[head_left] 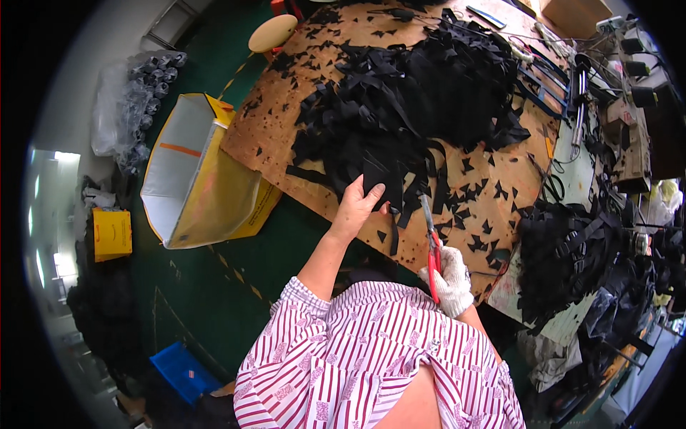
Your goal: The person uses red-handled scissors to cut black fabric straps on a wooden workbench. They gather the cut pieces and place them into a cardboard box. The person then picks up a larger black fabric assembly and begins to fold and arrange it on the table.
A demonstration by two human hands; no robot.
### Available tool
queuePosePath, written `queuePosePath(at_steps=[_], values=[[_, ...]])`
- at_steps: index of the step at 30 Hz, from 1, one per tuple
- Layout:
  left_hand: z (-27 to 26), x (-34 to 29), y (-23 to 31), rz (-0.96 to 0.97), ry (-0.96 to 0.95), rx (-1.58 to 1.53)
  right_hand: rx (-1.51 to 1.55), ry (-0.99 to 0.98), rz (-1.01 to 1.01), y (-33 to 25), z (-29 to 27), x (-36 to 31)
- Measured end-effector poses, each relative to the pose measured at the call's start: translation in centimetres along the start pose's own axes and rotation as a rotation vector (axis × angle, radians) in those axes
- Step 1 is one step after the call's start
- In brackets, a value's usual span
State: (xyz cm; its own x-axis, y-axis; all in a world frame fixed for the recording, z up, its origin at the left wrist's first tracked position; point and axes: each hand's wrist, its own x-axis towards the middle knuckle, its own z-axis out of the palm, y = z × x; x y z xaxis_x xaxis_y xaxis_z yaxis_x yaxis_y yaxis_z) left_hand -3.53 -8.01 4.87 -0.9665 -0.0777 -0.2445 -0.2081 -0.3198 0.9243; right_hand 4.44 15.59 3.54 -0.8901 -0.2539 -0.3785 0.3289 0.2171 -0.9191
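Left hand (359, 204), bare: thumb on top of a piece of black cloth (371, 171), the fingers mostly hidden under it; pinched closed on the near part. One fingertip shows just right of the thumb. The cloth extends from this grip away from the body, toward the big black pile (450, 86); where the piece ends and the pile begins cannot be told.

Right hand (450, 281), in a white knitted glove (457, 289): closed round the red handles of the scissors (433, 250). Blades point away from the body, tip to the right of the left hand and near the dark strips beside the held cloth. Contact between tip and strips cannot be told, nor how far the blades are parted.

Edges: the near edge of the wooden table (268, 146) runs slantwise from its left corner down to the right, passing under the left wrist and close to the scissors handles. Black pile bounds the far side of the work.

Room: right of the blades, wood shows between small black scraps (464, 211); farther right lies a heap of straps (564, 250). Left of the table, green floor (207, 286), with a yellow bag (229, 189) near the corner
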Motion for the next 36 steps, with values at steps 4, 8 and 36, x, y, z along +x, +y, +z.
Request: queuePosePath(at_steps=[4,8,36], values=[[0.0,0.0,-1.6,-0.015,-0.019,0.074,-0.276,-0.023,0.044,-1.0,-0.5,0.1],[0.9,-0.2,-1.5,-0.045,-0.038,0.146,-0.332,-0.101,0.147,-2.8,-0.7,0.5],[1.5,-0.5,-2.6,-0.272,-0.245,0.279,-0.459,0.059,-0.132,0.3,-0.6,1.5]])
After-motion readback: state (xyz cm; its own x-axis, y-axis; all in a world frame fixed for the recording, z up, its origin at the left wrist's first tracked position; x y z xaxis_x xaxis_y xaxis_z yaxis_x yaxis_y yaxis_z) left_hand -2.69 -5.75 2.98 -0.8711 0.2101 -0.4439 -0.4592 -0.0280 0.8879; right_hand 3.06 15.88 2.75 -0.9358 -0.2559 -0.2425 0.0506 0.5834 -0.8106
